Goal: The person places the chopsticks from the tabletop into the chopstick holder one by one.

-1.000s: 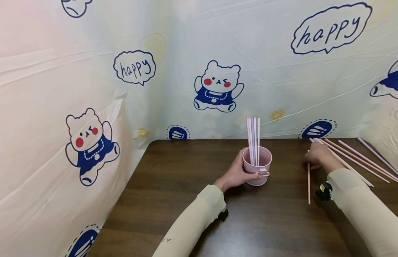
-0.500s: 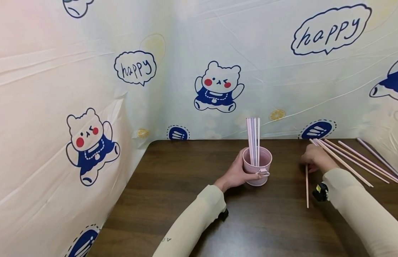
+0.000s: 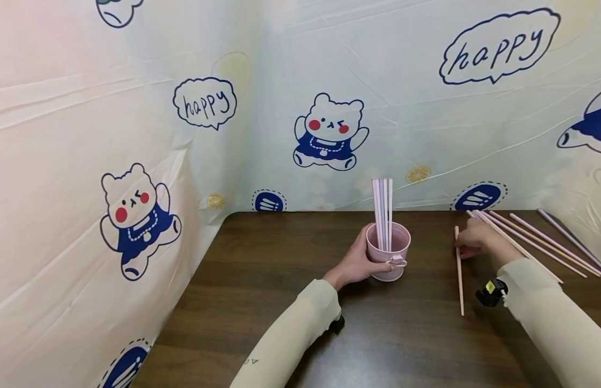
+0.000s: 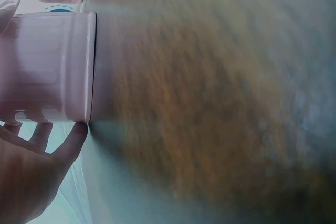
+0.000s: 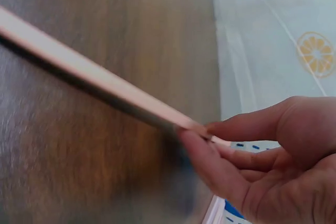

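Right hand (image 3: pixel 477 240) has a peachy-pink stick (image 3: pixel 459 280) pinched between thumb and fingertips near its far end, while the left hand (image 3: pixel 357 262) is wrapped round a pink bucket (image 4: pixel 42 72) on the table (image 3: pixel 402 334) with a bunch of pale pink, lilac and whitish sticks (image 3: pixel 382 213) standing nearly upright in it, tops well above the rim. The pinched one's right of the bucket, long axis running away from the person, far end a touch left, and just past that hand there's a loose fan of sticks (image 3: pixel 543 242), near ends slanting right.
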The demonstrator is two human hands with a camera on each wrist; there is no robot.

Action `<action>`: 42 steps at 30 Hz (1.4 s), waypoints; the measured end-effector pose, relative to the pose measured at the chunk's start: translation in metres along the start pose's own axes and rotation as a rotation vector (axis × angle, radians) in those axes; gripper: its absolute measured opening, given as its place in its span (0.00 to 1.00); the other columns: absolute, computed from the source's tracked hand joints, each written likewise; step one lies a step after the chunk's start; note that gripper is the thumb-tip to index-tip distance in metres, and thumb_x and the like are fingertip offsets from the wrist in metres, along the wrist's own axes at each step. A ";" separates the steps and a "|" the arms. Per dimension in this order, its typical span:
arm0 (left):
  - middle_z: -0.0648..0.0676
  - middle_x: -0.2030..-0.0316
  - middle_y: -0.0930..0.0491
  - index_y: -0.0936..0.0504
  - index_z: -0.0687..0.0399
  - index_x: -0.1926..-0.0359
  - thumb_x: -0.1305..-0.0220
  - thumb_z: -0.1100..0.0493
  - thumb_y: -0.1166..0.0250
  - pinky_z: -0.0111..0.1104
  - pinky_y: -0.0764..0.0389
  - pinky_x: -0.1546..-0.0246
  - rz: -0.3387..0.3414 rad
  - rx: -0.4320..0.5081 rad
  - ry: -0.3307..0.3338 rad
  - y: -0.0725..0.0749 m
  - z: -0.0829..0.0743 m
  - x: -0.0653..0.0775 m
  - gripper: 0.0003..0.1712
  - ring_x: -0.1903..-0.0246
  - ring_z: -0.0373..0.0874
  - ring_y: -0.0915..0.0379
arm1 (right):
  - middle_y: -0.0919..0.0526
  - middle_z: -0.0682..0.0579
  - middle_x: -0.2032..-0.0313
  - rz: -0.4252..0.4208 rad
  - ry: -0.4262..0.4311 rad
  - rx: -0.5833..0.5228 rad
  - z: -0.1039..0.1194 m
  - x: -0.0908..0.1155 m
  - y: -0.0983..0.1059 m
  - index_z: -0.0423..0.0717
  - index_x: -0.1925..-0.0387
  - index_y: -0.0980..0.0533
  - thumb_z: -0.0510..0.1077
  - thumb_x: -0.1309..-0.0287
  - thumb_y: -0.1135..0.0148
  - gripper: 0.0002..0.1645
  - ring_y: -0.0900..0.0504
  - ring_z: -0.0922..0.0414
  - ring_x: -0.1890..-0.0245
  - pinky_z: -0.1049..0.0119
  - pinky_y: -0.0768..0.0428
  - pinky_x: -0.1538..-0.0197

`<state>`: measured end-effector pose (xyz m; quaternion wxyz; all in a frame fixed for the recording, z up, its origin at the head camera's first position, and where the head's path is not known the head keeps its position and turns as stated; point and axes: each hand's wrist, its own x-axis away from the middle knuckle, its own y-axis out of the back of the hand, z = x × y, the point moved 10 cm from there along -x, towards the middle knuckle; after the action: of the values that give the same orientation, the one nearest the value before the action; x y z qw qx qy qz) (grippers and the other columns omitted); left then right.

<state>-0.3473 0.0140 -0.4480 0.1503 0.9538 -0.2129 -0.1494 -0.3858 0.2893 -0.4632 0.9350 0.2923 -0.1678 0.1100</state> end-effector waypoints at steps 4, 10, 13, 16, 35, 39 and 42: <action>0.49 0.35 0.31 0.42 0.40 0.24 0.53 0.65 0.18 0.32 0.34 0.33 -0.004 0.000 0.003 0.000 -0.002 0.001 0.59 0.39 0.37 0.32 | 0.21 0.45 0.77 -0.057 0.115 -0.009 0.017 0.002 0.005 0.19 0.69 0.24 0.26 0.44 0.47 0.08 0.15 0.53 0.76 0.57 0.12 0.66; 0.53 0.36 0.30 0.41 0.49 0.25 0.53 0.69 0.19 0.33 0.34 0.34 -0.015 0.034 -0.006 0.004 -0.021 0.008 0.57 0.39 0.40 0.31 | 0.20 0.35 0.65 -0.148 0.246 -0.034 0.039 0.008 0.015 0.13 0.56 0.28 0.27 0.36 0.48 0.14 0.13 0.52 0.70 0.56 0.13 0.61; 0.53 0.36 0.30 0.41 0.52 0.26 0.52 0.69 0.20 0.32 0.34 0.34 -0.014 0.037 -0.003 0.004 -0.026 0.010 0.56 0.39 0.41 0.31 | 0.21 0.30 0.61 -0.166 0.297 -0.059 0.050 0.014 0.020 0.11 0.48 0.33 0.28 0.32 0.47 0.19 0.12 0.52 0.69 0.57 0.13 0.60; 0.53 0.36 0.30 0.41 0.50 0.25 0.53 0.69 0.19 0.32 0.34 0.34 -0.015 0.032 -0.007 0.003 -0.020 0.007 0.57 0.39 0.40 0.31 | 0.20 0.32 0.59 -0.181 0.346 -0.085 0.063 0.020 0.025 0.12 0.44 0.35 0.30 0.29 0.47 0.21 0.12 0.55 0.69 0.58 0.13 0.60; 0.54 0.35 0.31 0.42 0.51 0.25 0.52 0.69 0.20 0.33 0.34 0.34 -0.003 0.030 -0.027 0.004 -0.028 0.009 0.57 0.39 0.40 0.32 | 0.16 0.56 0.67 -0.393 0.629 -0.478 0.148 0.078 0.070 0.33 0.53 0.24 0.32 0.33 0.38 0.09 0.13 0.62 0.68 0.66 0.14 0.64; 0.55 0.35 0.31 0.42 0.54 0.25 0.52 0.69 0.20 0.33 0.34 0.33 0.002 0.027 -0.019 0.003 -0.031 0.010 0.56 0.39 0.42 0.31 | 0.16 0.51 0.65 -0.400 0.660 -0.583 0.158 0.085 0.073 0.34 0.53 0.24 0.31 0.35 0.36 0.10 0.13 0.61 0.67 0.67 0.14 0.64; 0.54 0.35 0.31 0.42 0.51 0.25 0.52 0.69 0.19 0.33 0.35 0.33 -0.005 0.027 -0.025 0.002 -0.020 0.006 0.57 0.38 0.41 0.32 | 0.18 0.51 0.64 -0.421 0.686 -0.623 0.165 0.088 0.073 0.31 0.51 0.25 0.29 0.35 0.37 0.12 0.13 0.61 0.67 0.67 0.14 0.64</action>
<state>-0.3353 0.0139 -0.4302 0.1343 0.9543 -0.2146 -0.1586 -0.3681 0.2612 -0.2657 0.9810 -0.0257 0.1865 -0.0466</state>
